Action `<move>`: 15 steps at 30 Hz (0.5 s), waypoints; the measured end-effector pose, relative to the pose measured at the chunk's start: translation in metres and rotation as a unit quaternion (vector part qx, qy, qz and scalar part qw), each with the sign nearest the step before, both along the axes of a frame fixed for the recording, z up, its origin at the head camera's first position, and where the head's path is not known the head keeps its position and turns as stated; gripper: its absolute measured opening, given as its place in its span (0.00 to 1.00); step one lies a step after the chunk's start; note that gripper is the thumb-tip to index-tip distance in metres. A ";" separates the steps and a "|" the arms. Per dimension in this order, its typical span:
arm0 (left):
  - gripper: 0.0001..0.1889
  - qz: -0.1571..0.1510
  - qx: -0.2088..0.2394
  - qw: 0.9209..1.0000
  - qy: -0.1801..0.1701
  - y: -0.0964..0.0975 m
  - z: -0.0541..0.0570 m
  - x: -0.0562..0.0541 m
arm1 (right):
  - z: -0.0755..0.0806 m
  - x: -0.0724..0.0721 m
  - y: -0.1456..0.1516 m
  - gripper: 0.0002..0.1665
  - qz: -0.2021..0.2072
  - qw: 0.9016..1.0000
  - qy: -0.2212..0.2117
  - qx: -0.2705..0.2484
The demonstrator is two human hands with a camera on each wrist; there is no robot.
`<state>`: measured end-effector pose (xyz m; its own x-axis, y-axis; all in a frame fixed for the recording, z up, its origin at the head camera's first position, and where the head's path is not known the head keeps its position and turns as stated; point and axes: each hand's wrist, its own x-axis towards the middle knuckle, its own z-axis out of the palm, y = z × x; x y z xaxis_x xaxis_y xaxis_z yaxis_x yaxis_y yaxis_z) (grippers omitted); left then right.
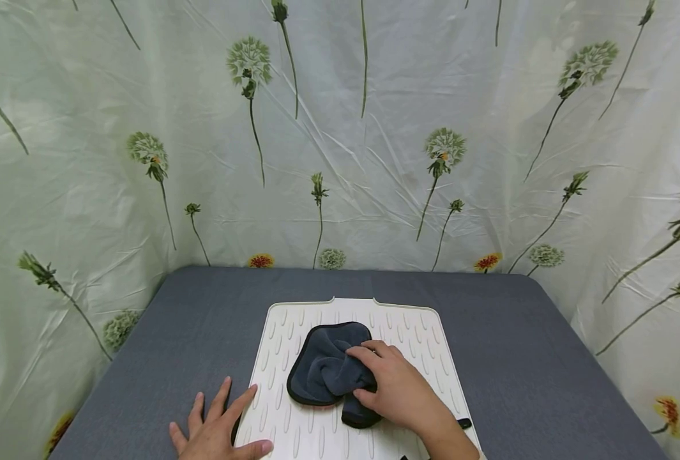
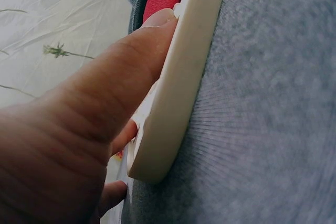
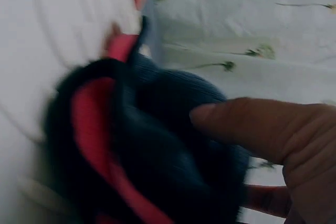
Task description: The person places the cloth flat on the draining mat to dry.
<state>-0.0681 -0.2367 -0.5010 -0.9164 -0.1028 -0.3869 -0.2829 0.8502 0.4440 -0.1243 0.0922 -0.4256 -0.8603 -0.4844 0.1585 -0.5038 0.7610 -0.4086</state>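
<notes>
A dark blue cleaning cloth (image 1: 322, 367) with black edging lies bunched on a white ridged draining board (image 1: 282, 425). Its pink-red underside shows in the right wrist view, where the cloth (image 3: 163, 124) is folded and blurred. My right hand (image 1: 400, 386) grips the cloth's right side between thumb and curled fingers. Beside the board's left edge, my left hand (image 1: 216, 431) is spread with its fingers apart. In the left wrist view, the thumb of that left hand (image 2: 79, 114) rests against the rim of the board (image 2: 176, 87).
The board lies on a table covered in grey-blue fabric (image 1: 506, 358). A small black piece (image 1: 464, 423) sits at the board's right edge. Behind the table hangs a pale curtain (image 1: 340, 140) printed with dandelions, which also runs along both sides.
</notes>
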 end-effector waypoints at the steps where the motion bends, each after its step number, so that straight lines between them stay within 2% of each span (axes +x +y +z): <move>1: 0.58 -0.001 0.001 1.000 0.000 0.000 0.000 0.000 | 0.004 0.001 0.003 0.36 -0.005 1.000 0.002 -0.006; 8: 0.56 -0.002 0.016 1.000 -0.004 -0.001 0.002 -0.001 | 0.028 0.000 0.036 0.32 -0.063 0.997 0.031 -0.031; 12: 0.55 -0.002 0.018 1.000 -0.005 -0.001 0.002 -0.001 | 0.034 -0.007 0.060 0.29 -0.111 0.992 0.039 -0.041; 15: 0.55 -0.003 0.018 1.000 -0.007 -0.002 0.002 0.000 | 0.035 -0.010 0.076 0.25 -0.139 0.989 0.026 -0.033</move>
<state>-0.0686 -0.2382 -0.4993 -0.9113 -0.0832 -0.4032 -0.2844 0.8354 0.4703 -0.1338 0.1682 -0.3908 -0.9484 -0.2181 0.2300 -0.3014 0.8450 -0.4417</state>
